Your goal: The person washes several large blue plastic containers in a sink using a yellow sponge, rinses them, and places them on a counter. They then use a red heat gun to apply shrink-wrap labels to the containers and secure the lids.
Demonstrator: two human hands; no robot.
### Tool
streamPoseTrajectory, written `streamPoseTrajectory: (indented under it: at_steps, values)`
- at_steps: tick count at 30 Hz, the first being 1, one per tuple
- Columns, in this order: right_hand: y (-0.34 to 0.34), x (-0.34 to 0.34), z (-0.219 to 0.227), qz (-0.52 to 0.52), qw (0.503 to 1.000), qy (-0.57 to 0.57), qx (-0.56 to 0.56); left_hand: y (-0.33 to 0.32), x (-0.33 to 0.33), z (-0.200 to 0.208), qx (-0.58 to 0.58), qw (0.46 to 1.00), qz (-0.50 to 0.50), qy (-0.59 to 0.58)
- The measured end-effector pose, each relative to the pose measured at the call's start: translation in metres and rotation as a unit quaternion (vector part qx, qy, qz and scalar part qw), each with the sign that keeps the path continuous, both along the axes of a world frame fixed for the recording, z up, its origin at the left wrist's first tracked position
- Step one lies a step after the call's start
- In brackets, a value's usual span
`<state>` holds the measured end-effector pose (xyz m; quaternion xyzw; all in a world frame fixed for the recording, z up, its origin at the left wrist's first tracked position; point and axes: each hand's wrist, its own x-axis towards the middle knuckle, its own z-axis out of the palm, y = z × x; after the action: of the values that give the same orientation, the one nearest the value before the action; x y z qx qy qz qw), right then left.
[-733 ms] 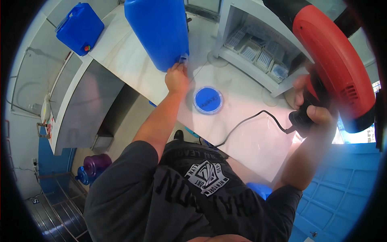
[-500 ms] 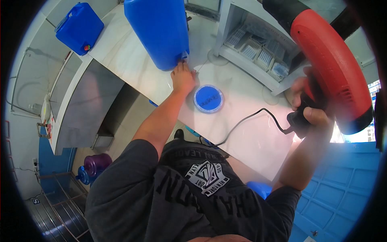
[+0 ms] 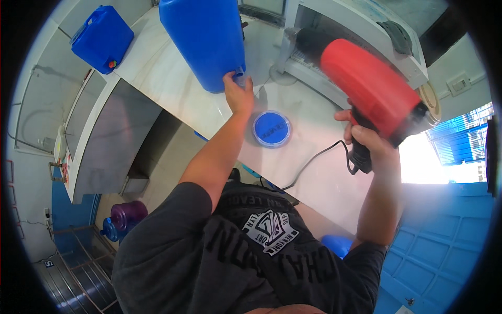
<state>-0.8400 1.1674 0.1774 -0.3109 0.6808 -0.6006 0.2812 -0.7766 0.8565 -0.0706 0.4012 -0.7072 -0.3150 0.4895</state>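
Note:
My right hand [image 3: 372, 140] is wrapped round the handle of a red and black heat gun [image 3: 372, 86]. Its black nozzle points up and left, toward the shelf unit and apart from the jug. A large blue plastic jug [image 3: 204, 44] stands on the counter at the upper middle. At the round opening low on its near side, my left hand [image 3: 239, 98] pinches a small clear plastic piece [image 3: 240, 78], probably a seal sleeve, between thumb and fingers. Just right of that wrist sits a round tub with a blue top [image 3: 271, 129], dark handwriting on it.
A smaller blue jug [image 3: 104, 39] with a red-and-yellow tap stands at the counter's far left. The black cord [image 3: 308, 161] runs from the heat gun over the counter's near edge. Behind is a white shelf unit [image 3: 355, 91]. Purple and blue water bottles [image 3: 128, 214] lie lower left.
My right hand has brought the heat gun left and away from me, uncovering the window at right. My left fingers have spread around the clear piece at the jug's opening.

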Motion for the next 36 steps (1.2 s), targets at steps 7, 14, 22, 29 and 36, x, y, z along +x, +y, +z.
streamPoseTrajectory:
  at_steps: [7,14,22,29,36]
  values:
    - [-0.016,-0.007,-0.043,0.037,0.996,-0.077,0.025,0.007,-0.014,-0.011,0.033,0.995,0.075,0.055]
    - [-0.035,-0.005,-0.072,0.034,0.992,-0.117,0.042,-0.008,-0.017,-0.002,0.090,0.994,0.033,0.043]
    - [-0.060,-0.005,-0.095,0.055,0.988,-0.132,0.061,-0.012,-0.003,-0.016,0.026,0.996,-0.049,0.074]
    - [-0.075,0.003,-0.107,0.047,0.981,-0.185,0.045,-0.021,0.002,-0.037,0.140,0.949,-0.162,0.230]
    - [-0.074,0.006,-0.113,0.022,0.976,-0.207,0.062,-0.026,0.009,-0.036,0.165,0.944,-0.192,0.213]
